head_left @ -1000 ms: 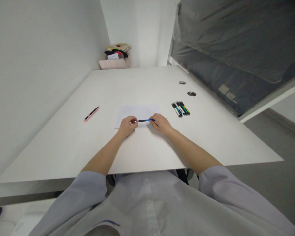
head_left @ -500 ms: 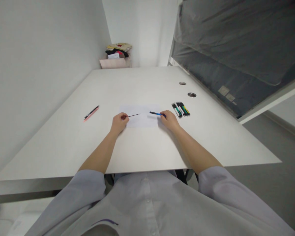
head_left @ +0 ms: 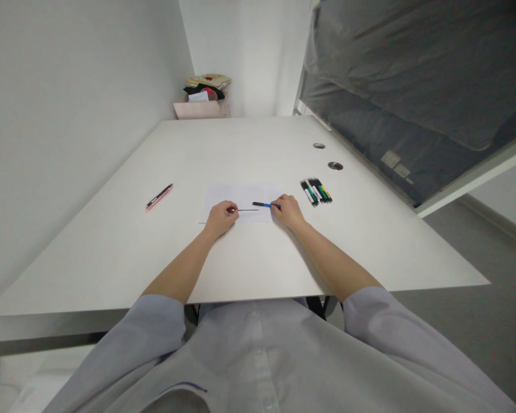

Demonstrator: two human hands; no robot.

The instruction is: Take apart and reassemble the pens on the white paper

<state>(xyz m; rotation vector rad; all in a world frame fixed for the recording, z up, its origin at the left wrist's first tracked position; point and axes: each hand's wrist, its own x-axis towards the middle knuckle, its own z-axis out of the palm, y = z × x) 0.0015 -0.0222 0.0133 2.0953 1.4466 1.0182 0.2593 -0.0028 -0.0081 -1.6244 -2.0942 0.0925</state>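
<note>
My left hand (head_left: 221, 219) is closed on a slim tool with a dark reddish handle, mostly hidden by the fingers. Its thin dark shaft (head_left: 248, 210) points right, over a white sheet of paper (head_left: 241, 193). Opposite it, my right hand (head_left: 289, 212) grips a blue marker (head_left: 264, 205) whose black end points left. The shaft's tip and the marker's black end lie close together in view, the marker slightly farther back. Whether they touch, I cannot tell. Both hands rest low at the sheet's sides.
Several markers (head_left: 316, 192) with black, white, green and yellow parts lie side by side on the right. A black pen and a pink one (head_left: 159, 197) lie at the left. Two round holes (head_left: 335, 166) sit near the right edge; a pinkish box (head_left: 198, 110) stands beyond the table.
My left hand has moved right and slightly nearer to me with the thin tool. My right hand has shifted left with the blue marker, so the two tips now overlap sideways.
</note>
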